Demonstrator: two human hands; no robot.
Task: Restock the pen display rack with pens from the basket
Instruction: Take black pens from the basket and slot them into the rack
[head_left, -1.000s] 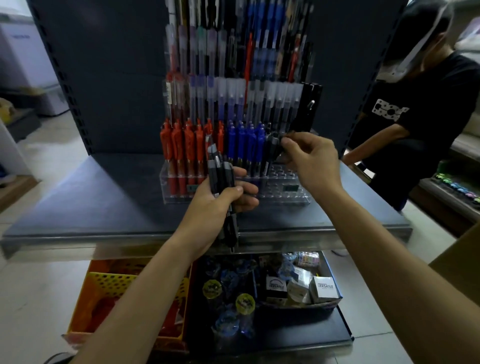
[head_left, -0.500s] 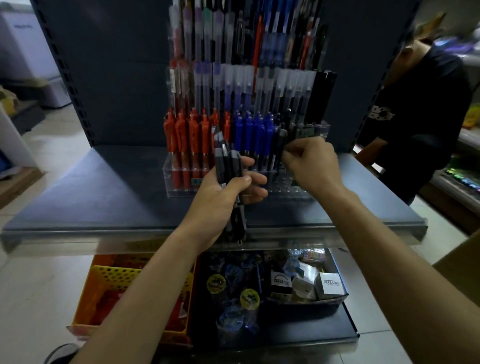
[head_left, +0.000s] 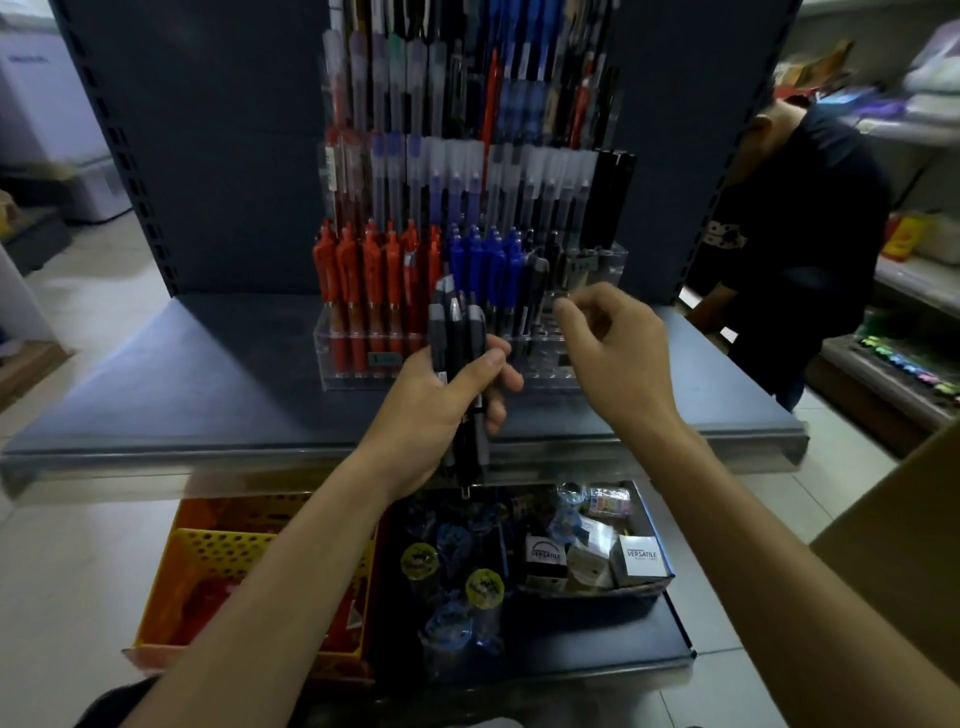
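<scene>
A clear tiered pen display rack (head_left: 540, 374) stands on the dark shelf, with red pens (head_left: 374, 280) at the lower left, blue pens (head_left: 485, 270) beside them and a black pen (head_left: 535, 286) at their right. My left hand (head_left: 447, 395) grips a bunch of black pens (head_left: 460, 338) upright in front of the rack. My right hand (head_left: 613, 353) hovers just right of the bunch, before the rack's bare holes, thumb and forefinger pinched close with nothing seen between them. An orange and yellow basket (head_left: 218, 561) sits below at the left.
The dark shelf (head_left: 182, 395) has a metal front edge. Below it a lower tray (head_left: 649, 644) holds small boxes and packaged goods. A person in a dark shirt (head_left: 800, 249) stands at the right beside other shelves. A cardboard box (head_left: 893, 571) is at the right edge.
My right hand has let go of a black pen in the rack's lower tier and drawn back toward me. My left hand keeps its bunch of pens.
</scene>
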